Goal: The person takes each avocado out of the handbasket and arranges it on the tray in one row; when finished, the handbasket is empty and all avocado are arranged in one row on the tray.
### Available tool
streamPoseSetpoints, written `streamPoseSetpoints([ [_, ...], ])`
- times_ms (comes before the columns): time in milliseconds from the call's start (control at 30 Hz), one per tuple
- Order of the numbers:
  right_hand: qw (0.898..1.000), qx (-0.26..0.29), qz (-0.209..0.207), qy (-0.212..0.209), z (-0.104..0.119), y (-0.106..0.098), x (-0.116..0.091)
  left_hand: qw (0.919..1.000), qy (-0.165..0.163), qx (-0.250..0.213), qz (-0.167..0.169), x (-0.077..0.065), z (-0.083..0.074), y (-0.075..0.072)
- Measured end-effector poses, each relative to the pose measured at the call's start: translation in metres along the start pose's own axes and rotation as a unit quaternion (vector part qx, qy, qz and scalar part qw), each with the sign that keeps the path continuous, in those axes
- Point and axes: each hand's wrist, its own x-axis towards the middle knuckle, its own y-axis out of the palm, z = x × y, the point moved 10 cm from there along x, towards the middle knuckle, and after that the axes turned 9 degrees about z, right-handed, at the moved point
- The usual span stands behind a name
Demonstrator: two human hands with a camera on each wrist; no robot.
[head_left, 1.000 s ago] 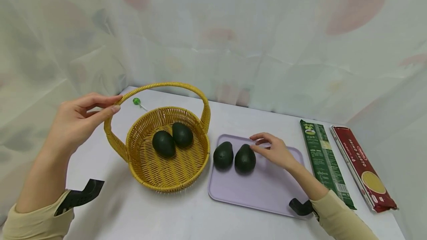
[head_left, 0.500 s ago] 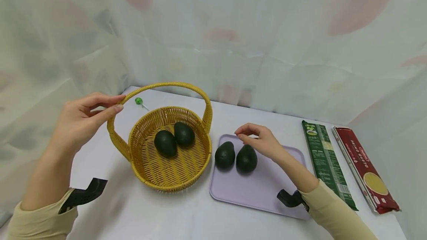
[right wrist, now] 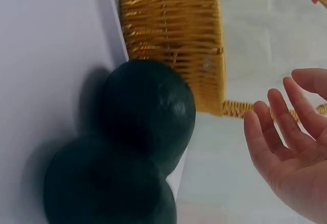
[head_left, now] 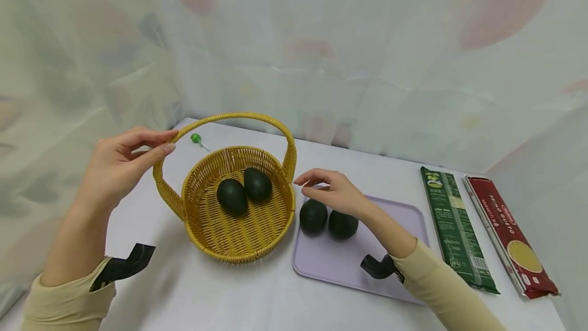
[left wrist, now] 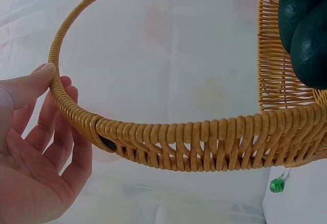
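Note:
My left hand (head_left: 120,163) pinches the handle of a yellow woven basket (head_left: 239,249) on its left side; in the left wrist view the thumb (left wrist: 31,87) lies against the wrapped handle (left wrist: 76,114). Two dark green avocados (head_left: 231,197) lie side by side in the basket. Above the far end of a lilac tray (head_left: 340,275), my right hand (head_left: 333,190) hovers with loosely bent fingers, holding nothing. It partly covers two more avocados (head_left: 314,218) on the tray. The right wrist view shows that hand (right wrist: 296,137) apart from both avocados (right wrist: 148,111) and near the basket's handle.
To the right of the tray lie a green spaghetti packet (head_left: 459,229) and a red spaghetti packet (head_left: 512,236). A green lollipop (head_left: 196,138) lies behind the basket. Patterned curtains (head_left: 358,55) stand close behind the table.
The right hand has moved left across the avocados on the tray, toward the basket's right side. My left hand keeps its hold on the handle. The whole view has shifted slightly.

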Motion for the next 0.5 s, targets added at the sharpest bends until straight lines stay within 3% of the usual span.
streamPoseSetpoints([
  [100,1.000,-0.003,0.023,-0.014,0.014,0.009,0.004,1.0000,-0.005,0.003,-0.001,0.000,0.001,0.000],
  [300,0.996,-0.022,0.061,-0.055,0.013,0.026,0.023,0.9999,0.010,-0.008,-0.001,0.001,-0.001,0.001],
  [500,0.990,-0.068,0.093,-0.077,0.027,0.043,0.042,0.9996,0.017,-0.022,-0.001,0.001,-0.001,0.001],
])
